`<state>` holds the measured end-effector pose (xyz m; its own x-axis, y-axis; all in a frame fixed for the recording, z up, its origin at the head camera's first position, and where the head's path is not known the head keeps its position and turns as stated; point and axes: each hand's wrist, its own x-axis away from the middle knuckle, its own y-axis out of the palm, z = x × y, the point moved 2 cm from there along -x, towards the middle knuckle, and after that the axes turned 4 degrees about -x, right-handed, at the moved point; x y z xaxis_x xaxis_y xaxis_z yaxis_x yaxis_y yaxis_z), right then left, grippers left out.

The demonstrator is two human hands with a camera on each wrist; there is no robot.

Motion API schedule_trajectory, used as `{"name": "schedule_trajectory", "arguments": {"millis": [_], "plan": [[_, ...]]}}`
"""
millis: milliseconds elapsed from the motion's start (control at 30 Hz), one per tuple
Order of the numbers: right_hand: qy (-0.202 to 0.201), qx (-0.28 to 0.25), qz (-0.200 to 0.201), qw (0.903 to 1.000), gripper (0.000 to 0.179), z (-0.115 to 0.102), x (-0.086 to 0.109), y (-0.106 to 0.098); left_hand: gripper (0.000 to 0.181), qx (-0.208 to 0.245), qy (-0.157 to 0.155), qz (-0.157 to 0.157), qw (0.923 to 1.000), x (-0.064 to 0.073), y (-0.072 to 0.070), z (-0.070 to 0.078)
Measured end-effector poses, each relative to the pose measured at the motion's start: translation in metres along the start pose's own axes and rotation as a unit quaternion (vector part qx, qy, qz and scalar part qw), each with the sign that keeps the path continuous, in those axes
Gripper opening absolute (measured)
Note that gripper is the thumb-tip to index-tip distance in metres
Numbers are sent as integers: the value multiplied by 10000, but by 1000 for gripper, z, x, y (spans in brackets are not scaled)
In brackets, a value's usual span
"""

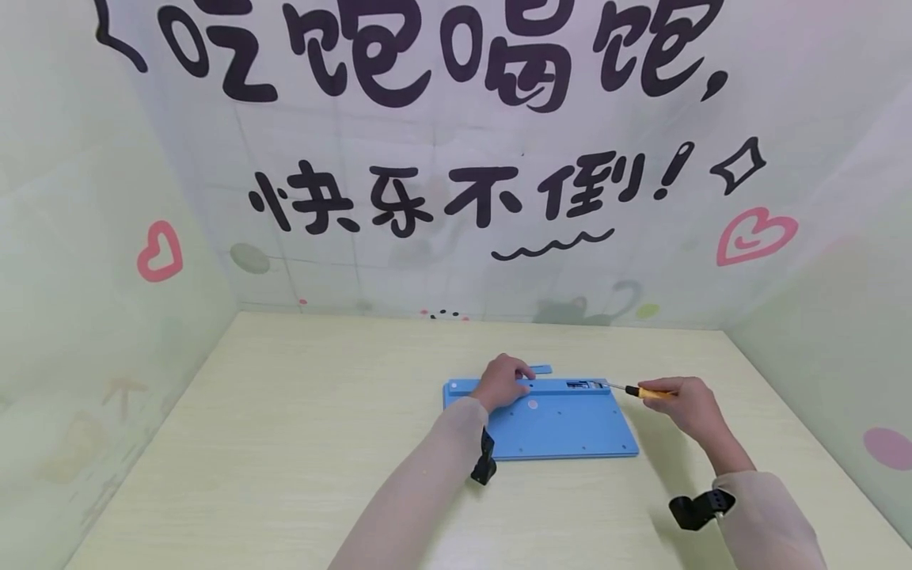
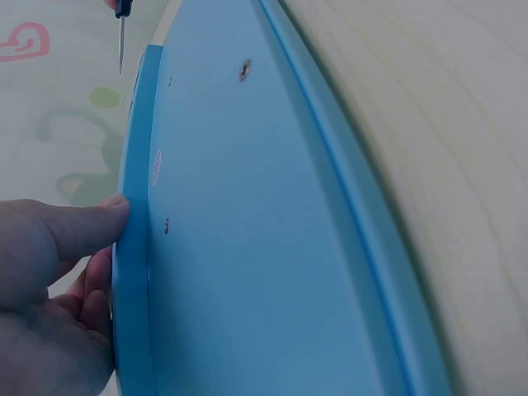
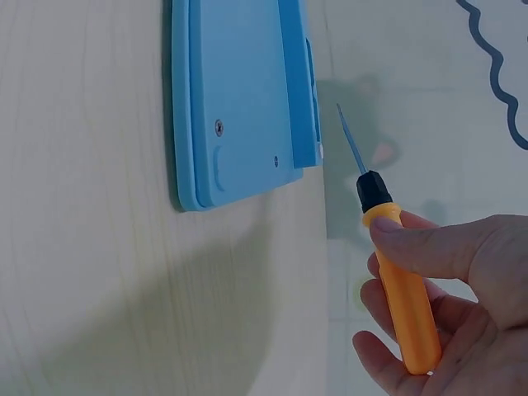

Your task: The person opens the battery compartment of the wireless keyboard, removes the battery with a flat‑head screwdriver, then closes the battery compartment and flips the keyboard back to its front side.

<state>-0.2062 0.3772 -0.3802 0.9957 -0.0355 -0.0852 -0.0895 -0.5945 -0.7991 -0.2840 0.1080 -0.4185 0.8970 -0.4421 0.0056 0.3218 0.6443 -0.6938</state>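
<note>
Fingers of the right hand (image 1: 687, 404): curled round an orange-handled screwdriver (image 3: 404, 305) with a black collar and a thin metal shaft, the thumb laid near the collar.
Fingers of the left hand (image 1: 502, 381): pinching a smooth blue raised bar (image 1: 550, 386), thumb against it, the others bent behind its far edge.
Screwdriver tip: aimed left at the right end of a small rectangular opening (image 1: 586, 385) in the bar; both wrist views show a gap between tip and bar.
Long axes: screwdriver and bar both run roughly left to right, nearly in line; the opening lies between the hands, nearer the right.
Inside the opening: dark and silvery details, too small to tell.
Panel: light-blue, flat, rectangular, plastic-looking panel (image 1: 563, 431) with rounded corners, lying on the table, the bar along its far side.
Panel face: matt, with small recessed metal screws (image 3: 219, 128) and a pale round mark (image 1: 533, 404).
Loose strip: narrow flat blue strip (image 1: 543, 369), just beyond the bar, near the left fingers.
Table: pale surface (image 1: 285, 412) with faint wood grain.
</note>
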Motion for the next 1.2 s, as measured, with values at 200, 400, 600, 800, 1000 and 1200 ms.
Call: {"name": "schedule_trajectory", "arguments": {"millis": [200,400,600,800,1000,1200], "plan": [[-255,124,-87,9996,26,-4,-1,2,16,-48,10,-12,10000,0,0,0],[-282,129,-36,9995,24,-7,-1,1,15,-29,-23,-12,10000,-1,0,-1],[-367,246,-14,9990,21,-10,-3,-2,16,-35,-63,7,10000,-3,2,-3],[-549,405,-267,9973,19,-12,-10,-6,16,-68,-41,-12,10000,-4,3,-4],[-665,552,-468,9952,17,-17,-20,-9,16,-66,-78,-26,9999,-4,3,-3],[-798,780,-563,9922,17,-24,-28,-13,16,-28,-53,5,10000,-6,4,-6]]}}
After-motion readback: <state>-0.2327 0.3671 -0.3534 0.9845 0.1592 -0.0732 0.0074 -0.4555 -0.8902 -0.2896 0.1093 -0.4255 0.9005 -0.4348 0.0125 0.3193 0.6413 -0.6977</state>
